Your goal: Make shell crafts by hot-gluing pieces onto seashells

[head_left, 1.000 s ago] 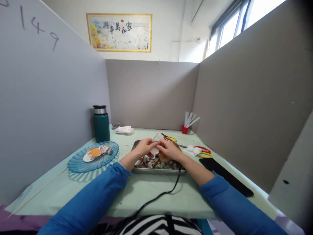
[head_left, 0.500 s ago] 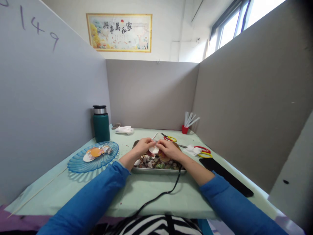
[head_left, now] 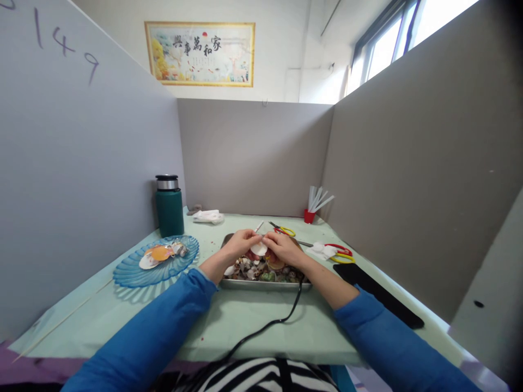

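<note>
In the head view, two bare hands in blue sleeves meet at the center of the frame over a shallow silver metal tray (head_left: 265,285) of mixed small seashells (head_left: 249,269). The left hand (head_left: 242,244) and the right hand (head_left: 283,249) bring their fingertips together, each in a narrow pinch at the edges of a white, fan-shaped shell (head_left: 259,249), which is raised above the tray's contents. The exact placing of the lower fingers cannot be told.

At left of center, a fluted blue glass plate (head_left: 126,275) bears an orange shell (head_left: 160,253) beside a whitish one (head_left: 149,262), with smaller pieces near its far edge. A dark green bottle with a steel-and-black top (head_left: 170,211) stands upright just behind the plate; a folded white bundle (head_left: 208,216) lies farther back.

At right of center, a small red cup (head_left: 309,216) holds translucent white sticks (head_left: 316,200). Scissors with red-and-yellow handles (head_left: 288,231) lie beyond the tray, and a crumpled white tissue (head_left: 322,250) touches a second red-and-yellow pair of handles (head_left: 345,253). A flat black slab (head_left: 378,295) lies at lower right, while a black cable (head_left: 281,320) curves from the tray's near right corner toward the bottom of the frame, across a pale green tabletop (head_left: 245,316).
</note>
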{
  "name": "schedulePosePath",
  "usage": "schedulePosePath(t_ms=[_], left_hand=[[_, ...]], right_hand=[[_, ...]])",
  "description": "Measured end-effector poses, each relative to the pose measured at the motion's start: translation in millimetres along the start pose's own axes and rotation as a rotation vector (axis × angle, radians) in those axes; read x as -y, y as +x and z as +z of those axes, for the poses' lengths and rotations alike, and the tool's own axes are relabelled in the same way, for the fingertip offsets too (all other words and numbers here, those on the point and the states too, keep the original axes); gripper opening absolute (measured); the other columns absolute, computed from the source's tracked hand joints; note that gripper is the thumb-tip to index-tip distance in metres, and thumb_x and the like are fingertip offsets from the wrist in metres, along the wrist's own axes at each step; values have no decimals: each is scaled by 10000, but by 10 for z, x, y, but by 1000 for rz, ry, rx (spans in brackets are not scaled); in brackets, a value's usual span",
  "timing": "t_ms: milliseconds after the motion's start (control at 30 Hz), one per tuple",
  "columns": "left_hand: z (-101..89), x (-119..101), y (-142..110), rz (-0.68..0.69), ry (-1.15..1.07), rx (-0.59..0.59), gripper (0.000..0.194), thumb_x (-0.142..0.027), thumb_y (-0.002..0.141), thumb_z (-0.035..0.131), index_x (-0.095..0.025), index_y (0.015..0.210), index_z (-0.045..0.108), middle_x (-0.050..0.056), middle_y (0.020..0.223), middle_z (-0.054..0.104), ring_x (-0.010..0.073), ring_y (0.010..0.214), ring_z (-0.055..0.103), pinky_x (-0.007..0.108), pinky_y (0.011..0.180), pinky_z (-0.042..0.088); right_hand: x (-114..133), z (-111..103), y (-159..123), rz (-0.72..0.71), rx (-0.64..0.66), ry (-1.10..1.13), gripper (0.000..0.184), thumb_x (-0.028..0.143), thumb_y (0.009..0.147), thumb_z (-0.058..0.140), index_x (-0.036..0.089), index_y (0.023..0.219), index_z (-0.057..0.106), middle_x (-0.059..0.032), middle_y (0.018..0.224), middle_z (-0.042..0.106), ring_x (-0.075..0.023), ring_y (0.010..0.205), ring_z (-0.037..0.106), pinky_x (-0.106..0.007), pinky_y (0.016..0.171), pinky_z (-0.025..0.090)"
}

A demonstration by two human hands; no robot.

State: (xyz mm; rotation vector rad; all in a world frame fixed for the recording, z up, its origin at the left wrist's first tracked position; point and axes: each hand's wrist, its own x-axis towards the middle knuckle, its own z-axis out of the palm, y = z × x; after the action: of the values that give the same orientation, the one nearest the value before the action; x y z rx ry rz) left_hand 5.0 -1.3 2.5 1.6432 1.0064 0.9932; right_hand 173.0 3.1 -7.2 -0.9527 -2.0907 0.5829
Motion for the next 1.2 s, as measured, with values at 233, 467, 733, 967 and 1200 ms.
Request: schedulePosePath(t_ms=[233,467,733,967,1200], left_hand=[[-3,-5,0,-17,-16,28,359,-458,734,591,-136,851,483,-1,631,596,126,453,596,227,438,476],[-15,52,43,14,-39,10,343,-444,721,611,-135,788,479,-11,582,575,110,420,573,232,440,483],[2,-7,9,-16,34,-32,267,-377,743,593,-137,764,477,-19,596,557,112,412,571,217,415,456],[5,20,36,-26,96,-19,233,-360,770,557,-142,783,477,-2,632,582,114,436,582,219,429,464],[-7,54,55,75,140,-87,282,-365,722,608,-150,883,519,4,684,599,106,515,575,194,429,459]], right_hand=[[-19,-2,8,11,-13,0,297,398,883,401,188,693,489,15,562,584,-112,490,533,-205,467,384],[-17,-1,-1,40,-1,14,319,432,888,386,192,702,484,15,558,579,-114,452,529,-210,434,378],[-39,5,4,-23,-32,-56,254,380,881,423,192,736,512,11,600,605,-120,530,561,-215,515,397],[-50,2,10,-37,-26,-87,255,359,881,430,184,720,523,5,605,615,-123,555,564,-222,539,393],[-111,11,43,16,-46,-99,253,339,889,417,175,726,519,4,594,610,-110,537,554,-206,520,375]])
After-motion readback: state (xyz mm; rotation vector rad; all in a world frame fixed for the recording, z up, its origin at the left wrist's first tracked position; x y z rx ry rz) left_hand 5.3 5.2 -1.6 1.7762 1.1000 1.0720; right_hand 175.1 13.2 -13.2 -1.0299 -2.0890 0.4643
